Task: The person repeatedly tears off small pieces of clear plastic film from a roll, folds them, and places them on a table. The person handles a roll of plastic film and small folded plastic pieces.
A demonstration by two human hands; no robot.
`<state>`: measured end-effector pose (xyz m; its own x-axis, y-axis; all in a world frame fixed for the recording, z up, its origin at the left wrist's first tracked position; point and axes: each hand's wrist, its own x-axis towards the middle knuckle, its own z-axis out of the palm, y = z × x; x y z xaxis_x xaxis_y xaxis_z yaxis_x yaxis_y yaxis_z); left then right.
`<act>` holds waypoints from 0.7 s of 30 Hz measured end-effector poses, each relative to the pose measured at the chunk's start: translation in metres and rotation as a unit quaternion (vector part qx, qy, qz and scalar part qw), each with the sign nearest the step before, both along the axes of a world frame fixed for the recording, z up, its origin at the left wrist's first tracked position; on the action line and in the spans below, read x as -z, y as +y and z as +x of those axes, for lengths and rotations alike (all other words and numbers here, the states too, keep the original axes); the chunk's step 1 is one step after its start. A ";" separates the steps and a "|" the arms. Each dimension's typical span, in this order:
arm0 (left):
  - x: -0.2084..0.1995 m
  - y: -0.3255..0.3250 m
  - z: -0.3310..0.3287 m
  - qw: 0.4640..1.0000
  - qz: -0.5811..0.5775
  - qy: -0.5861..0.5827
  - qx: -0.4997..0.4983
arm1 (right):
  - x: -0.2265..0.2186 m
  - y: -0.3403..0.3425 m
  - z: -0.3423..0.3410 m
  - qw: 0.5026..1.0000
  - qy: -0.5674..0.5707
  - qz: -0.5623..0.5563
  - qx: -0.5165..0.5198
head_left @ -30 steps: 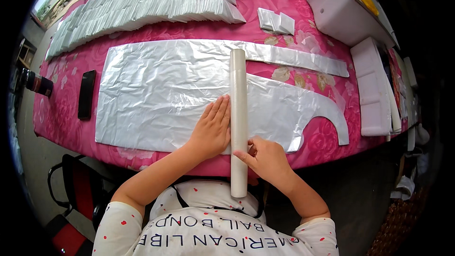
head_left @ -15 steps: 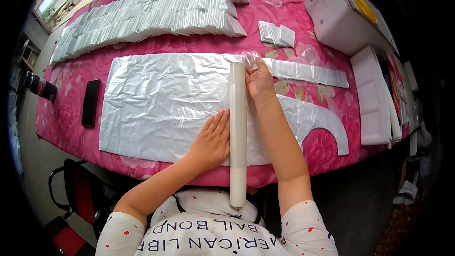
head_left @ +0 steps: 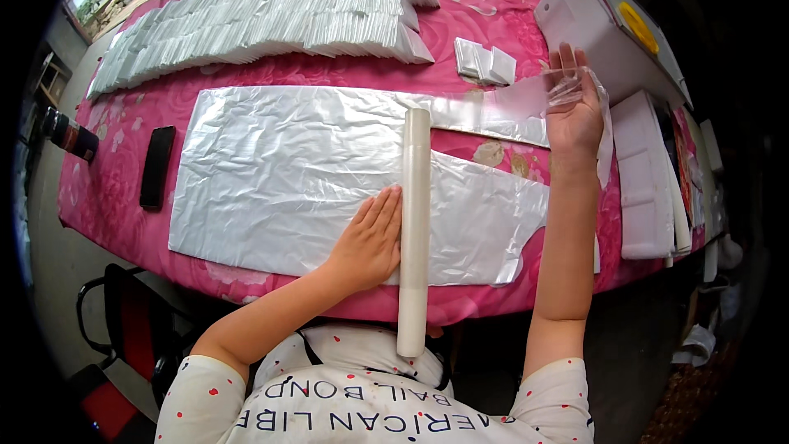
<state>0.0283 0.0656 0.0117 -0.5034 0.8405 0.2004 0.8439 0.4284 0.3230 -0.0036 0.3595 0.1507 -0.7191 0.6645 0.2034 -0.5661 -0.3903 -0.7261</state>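
A silvery-white sheet of thin plastic [head_left: 279, 173], creased, lies flat on the table, with a strip and a cut-out lobe reaching to the right. Across it, pointing toward me, rests a long off-white rod [head_left: 415, 230] whose near end sticks out past the table edge. My left hand [head_left: 370, 238] lies flat on the sheet with fingers extended, its fingertips against the rod's left side. At the strip's right end, my right hand [head_left: 575, 115] is turned palm up, fingers bent slightly. Clear plastic film [head_left: 565, 92] is caught across its fingers and hangs beside the wrist.
Rows of folded white packets [head_left: 271, 20] fill the far left of the pink tablecloth [head_left: 493, 279]. A few loose packets [head_left: 485, 62] lie farther right. White foam boxes [head_left: 645, 181] stand at the right edge. A phone [head_left: 157, 166] and a dark bottle [head_left: 70, 133] are at left.
My right hand has moved right from beside the rod's far end, drawing the clear film along the strip. My left hand and the rod stay nearly where they were.
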 end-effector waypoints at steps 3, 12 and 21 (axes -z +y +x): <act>0.000 -0.003 0.000 1.000 -0.007 0.008 -0.004 | -0.005 -0.118 -0.023 0.986 -0.012 0.121 -0.115; 0.019 0.002 -0.003 0.999 0.013 0.047 0.005 | 0.115 -0.360 -0.047 0.781 -0.272 0.440 -0.350; 0.017 -0.003 -0.002 0.998 0.068 0.014 -0.003 | 0.066 -0.266 0.018 0.779 -0.074 0.550 -0.292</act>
<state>0.0261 0.0625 -0.0053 -0.5004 0.8019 0.3265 0.8513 0.3870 0.3543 0.0146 0.0933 0.0842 -0.9032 -0.3025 0.3046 -0.4035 0.3556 -0.8430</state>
